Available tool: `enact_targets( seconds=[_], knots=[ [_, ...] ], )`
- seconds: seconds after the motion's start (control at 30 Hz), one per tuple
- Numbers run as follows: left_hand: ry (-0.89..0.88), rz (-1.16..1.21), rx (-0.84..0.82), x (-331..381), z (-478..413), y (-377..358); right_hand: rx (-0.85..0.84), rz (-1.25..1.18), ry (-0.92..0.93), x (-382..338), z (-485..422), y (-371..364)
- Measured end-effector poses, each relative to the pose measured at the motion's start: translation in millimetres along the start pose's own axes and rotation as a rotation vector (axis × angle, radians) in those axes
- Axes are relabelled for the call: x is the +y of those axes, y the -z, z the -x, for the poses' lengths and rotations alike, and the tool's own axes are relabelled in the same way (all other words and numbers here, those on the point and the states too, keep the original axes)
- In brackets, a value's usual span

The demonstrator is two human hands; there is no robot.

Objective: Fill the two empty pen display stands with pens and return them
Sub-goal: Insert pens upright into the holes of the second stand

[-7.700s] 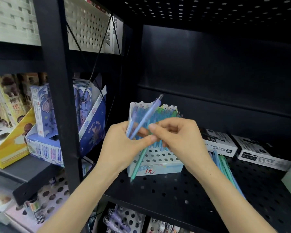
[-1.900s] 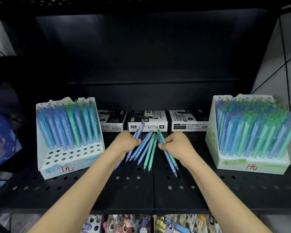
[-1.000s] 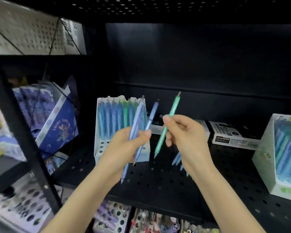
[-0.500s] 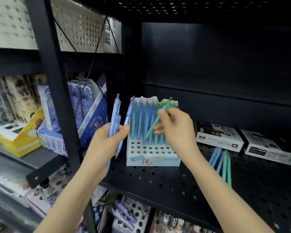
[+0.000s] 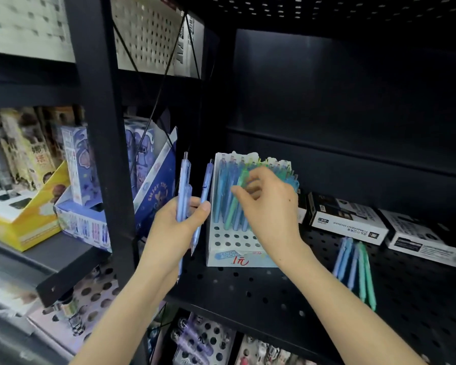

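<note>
A white pen display stand (image 5: pixel 223 255) stands on the black perforated shelf (image 5: pixel 248 291), its back rows full of blue and green pens and its front holes bare. My left hand (image 5: pixel 178 227) is shut on a few light blue pens (image 5: pixel 184 188), held upright just left of the stand. My right hand (image 5: pixel 267 209) is over the stand, fingers pinching the top of a green pen (image 5: pixel 238 196) that stands tilted among the stand's pens. Several loose blue and green pens (image 5: pixel 356 267) lie on the shelf to the right.
White marker boxes (image 5: pixel 346 222) lie along the back of the shelf. A black upright post (image 5: pixel 100 127) stands left of my left hand. Beyond it sit blue and yellow product boxes (image 5: pixel 84 214). Lower shelves hold more stationery.
My right hand has pushed the green pen down into the stand. My left hand has stayed beside the stand with its blue pens. The view has barely shifted.
</note>
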State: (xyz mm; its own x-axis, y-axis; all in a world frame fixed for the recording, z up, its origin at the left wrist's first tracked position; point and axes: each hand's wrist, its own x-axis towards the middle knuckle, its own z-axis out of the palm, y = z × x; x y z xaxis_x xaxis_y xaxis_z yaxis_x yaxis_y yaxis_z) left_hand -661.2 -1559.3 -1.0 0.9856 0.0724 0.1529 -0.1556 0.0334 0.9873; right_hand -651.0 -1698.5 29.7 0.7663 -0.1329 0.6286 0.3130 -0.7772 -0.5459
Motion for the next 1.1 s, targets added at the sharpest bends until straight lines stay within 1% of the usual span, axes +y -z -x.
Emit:
enact_targets(
  seconds=[0.03, 0.1, 0.23, 0.47, 0.5, 0.53, 0.6, 0.63, 0.7, 0.77, 0.87, 0.93, 1.03, 1.1],
  knots=[
    [0.001, 0.008, -0.001, -0.6, -1.0, 0.3, 0.028, 0.083, 0.021, -1.3, -0.9, 0.1],
    [0.002, 0.014, -0.004, -1.7, -2.8, 1.6, 0.047, 0.185, 0.006, -3.6, -4.1, 0.0],
    [0.012, 0.033, -0.033, -3.2, -5.0, 4.2, -0.04, 0.299, -0.076, -8.5, -9.1, -1.5],
    [-0.009, 0.058, -0.074, -4.2, -7.2, 6.8, -0.103, 0.432, -0.105, -11.0, -9.1, -0.9],
    [-0.018, 0.061, -0.083, -3.8, -7.1, 6.9, -0.079, 0.407, -0.088, -9.7, -7.6, -1.0],
    [-0.029, 0.067, -0.092, -3.5, -7.0, 7.0, -0.018, 0.352, -0.056, -8.4, -5.1, -0.7],
    [-0.048, 0.087, -0.114, -3.3, -6.6, 7.4, 0.125, 0.163, 0.011, -7.7, 0.2, 1.7],
    [-0.055, 0.092, -0.131, -3.6, -6.4, 7.6, 0.13, 0.051, 0.011, -8.7, 1.8, 3.9],
    [-0.078, 0.088, -0.173, -4.3, -6.4, 6.9, 0.015, -0.165, -0.058, -12.4, 3.0, 8.5],
    [-0.117, 0.068, -0.193, -4.6, -4.9, 5.0, -0.079, -0.307, -0.133, -15.2, 2.5, 13.1],
    [-0.17, 0.024, -0.178, -4.0, -3.2, 2.9, -0.12, -0.404, -0.187, -17.7, 0.4, 20.9],
    [-0.177, 0.015, -0.149, -3.6, -3.2, 3.1, -0.078, -0.473, -0.193, -18.7, -2.1, 27.8],
    [-0.122, 0.022, -0.051, -4.8, -5.1, 4.3, 0.078, -0.401, -0.108, -15.9, -7.6, 34.6],
    [-0.079, 0.008, -0.014, -7.3, -6.4, 4.6, 0.076, -0.306, -0.058, -15.2, -7.8, 32.1]
  ],
)
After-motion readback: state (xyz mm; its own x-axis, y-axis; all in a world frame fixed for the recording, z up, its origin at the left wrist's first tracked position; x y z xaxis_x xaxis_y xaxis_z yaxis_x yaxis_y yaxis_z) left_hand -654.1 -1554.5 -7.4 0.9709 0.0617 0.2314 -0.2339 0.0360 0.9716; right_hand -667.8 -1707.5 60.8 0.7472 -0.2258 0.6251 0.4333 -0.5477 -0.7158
